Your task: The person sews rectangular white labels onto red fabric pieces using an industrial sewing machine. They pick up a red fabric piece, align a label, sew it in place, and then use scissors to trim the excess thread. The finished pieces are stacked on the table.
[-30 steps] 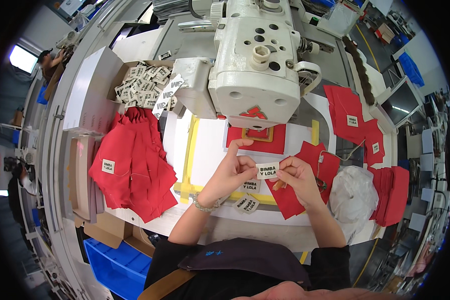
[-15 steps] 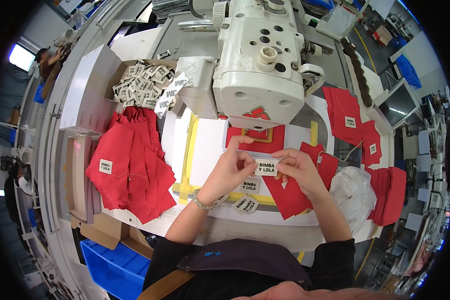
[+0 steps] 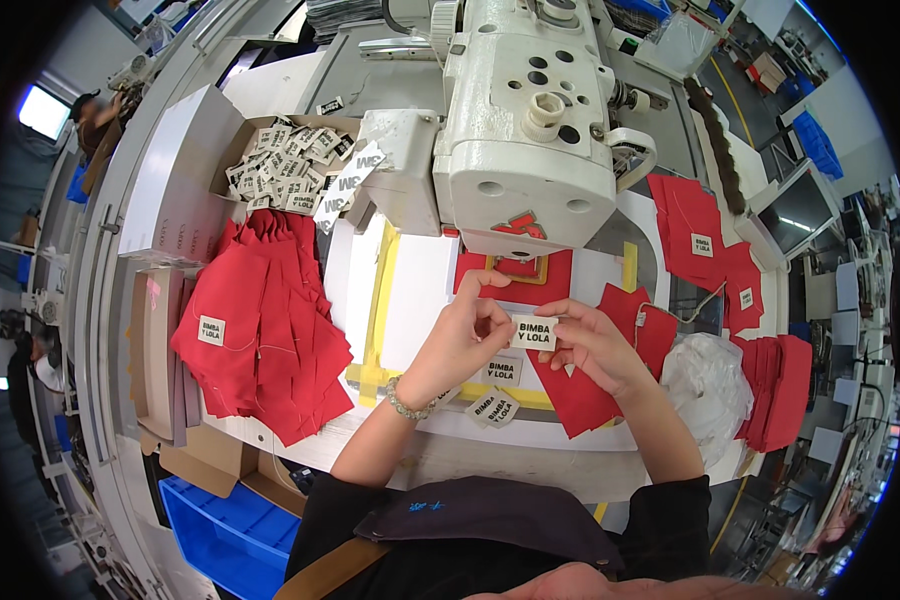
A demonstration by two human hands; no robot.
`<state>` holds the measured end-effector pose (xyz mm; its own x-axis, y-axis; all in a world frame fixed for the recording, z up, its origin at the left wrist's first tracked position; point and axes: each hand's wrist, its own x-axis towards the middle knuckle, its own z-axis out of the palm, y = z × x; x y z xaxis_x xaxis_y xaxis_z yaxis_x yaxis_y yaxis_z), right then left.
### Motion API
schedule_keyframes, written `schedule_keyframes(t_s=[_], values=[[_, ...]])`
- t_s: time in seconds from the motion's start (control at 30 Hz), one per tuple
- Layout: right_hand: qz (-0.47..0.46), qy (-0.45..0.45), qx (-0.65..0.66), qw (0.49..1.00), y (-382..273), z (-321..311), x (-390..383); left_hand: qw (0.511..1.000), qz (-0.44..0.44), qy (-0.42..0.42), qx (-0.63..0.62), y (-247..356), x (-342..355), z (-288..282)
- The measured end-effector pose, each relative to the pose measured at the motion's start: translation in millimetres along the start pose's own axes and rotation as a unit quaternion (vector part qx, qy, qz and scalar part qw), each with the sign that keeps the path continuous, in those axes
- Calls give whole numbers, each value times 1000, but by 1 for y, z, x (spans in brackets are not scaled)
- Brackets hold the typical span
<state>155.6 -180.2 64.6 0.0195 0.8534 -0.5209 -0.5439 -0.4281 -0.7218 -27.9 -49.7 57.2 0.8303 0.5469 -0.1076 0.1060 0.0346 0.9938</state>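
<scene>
A small white fabric label (image 3: pixel 534 333) with dark print is stretched between my two hands, in front of the sewing machine (image 3: pixel 525 190). My left hand (image 3: pixel 468 335), a beaded bracelet (image 3: pixel 406 402) at its wrist, pinches the label's left edge. Fingers of my right hand (image 3: pixel 595 345) are closed on its right edge. Just below lies another label (image 3: pixel 502 371), and nearer me two overlapping labels (image 3: pixel 492 408) rest by the yellow tape. Under the machine head, a red fabric piece (image 3: pixel 545 291) lies beneath a yellowish frame (image 3: pixel 540 272). Another red piece (image 3: pixel 575 400) is partly hidden by my right hand.
At left, red pieces (image 3: pixel 260 340) are heaped beside an open box of labels (image 3: pixel 225 195). A blue bin (image 3: pixel 225 530) sits below the table edge. To the right are a white plastic bag (image 3: pixel 707 390), stacked red pieces (image 3: pixel 782 390) and labelled red pieces (image 3: pixel 685 220).
My hands and the label stay almost in place; the right fingers have shifted slightly on the label. The view has moved a little, so the machine appears slightly farther right.
</scene>
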Motion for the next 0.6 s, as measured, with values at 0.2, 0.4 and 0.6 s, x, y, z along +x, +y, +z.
schedule_keyframes(t_s=[0.2,0.4,0.6], values=[[-23,-37,53,998,5,2,3,1000,1,1,-3,-1,0,1],[-29,-23,10,999,7,3,2,1000,8,4,-18,-5,0,1],[-40,-40,25,998,10,2,2,1000,6,-2,-14,-4,-1,3]])
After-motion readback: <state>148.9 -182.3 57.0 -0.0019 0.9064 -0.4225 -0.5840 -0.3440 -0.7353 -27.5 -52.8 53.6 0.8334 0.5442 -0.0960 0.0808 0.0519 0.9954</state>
